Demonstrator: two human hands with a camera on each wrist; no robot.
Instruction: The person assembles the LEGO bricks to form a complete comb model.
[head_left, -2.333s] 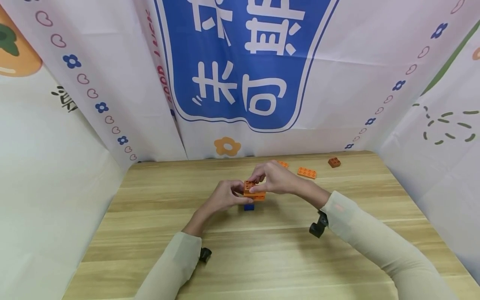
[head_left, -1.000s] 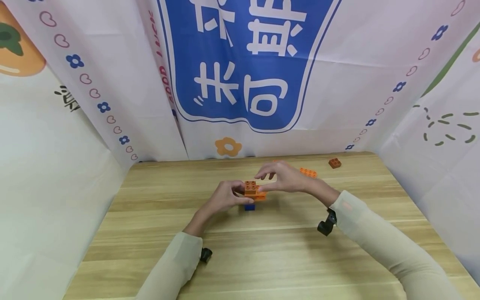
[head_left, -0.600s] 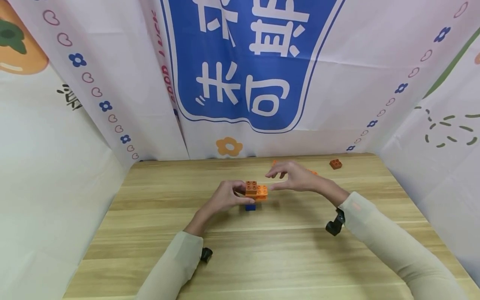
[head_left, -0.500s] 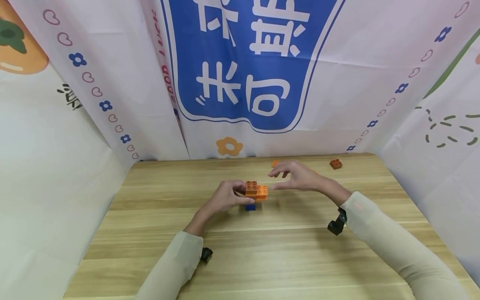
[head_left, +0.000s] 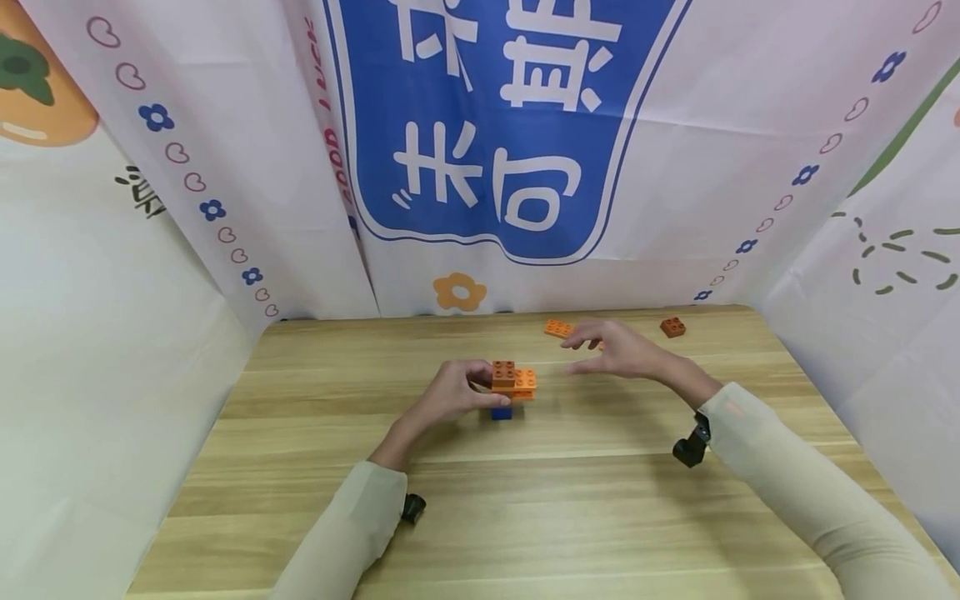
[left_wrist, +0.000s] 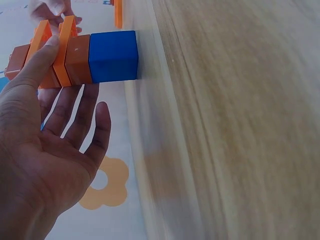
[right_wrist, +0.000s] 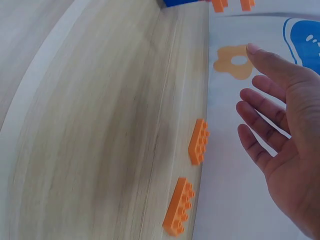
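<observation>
My left hand (head_left: 452, 392) pinches a stack of toy building bricks between thumb and fingers, near the middle of the table. At its base is a blue brick (left_wrist: 114, 56), standing on the table. Above that, brown bricks alternate with two thin orange bricks (head_left: 527, 379) that stick out to the right. A brown four-stud brick (head_left: 503, 372) tops the stack. Right of the stack, my right hand (head_left: 618, 348) hovers with nothing in it, thumb and fingers apart. It partly hides one loose orange brick (right_wrist: 178, 207) in the head view.
Another loose orange brick (head_left: 559, 328) lies near the back edge of the wooden table (head_left: 450, 517). A loose brown brick (head_left: 672, 327) lies farther right. Printed white cloth (head_left: 675, 183) hangs behind the table and at both sides.
My right hand has let go of the brown brick on top of the stack and moved off to the right, its fingers spreading. The left hand keeps its hold on the stack.
</observation>
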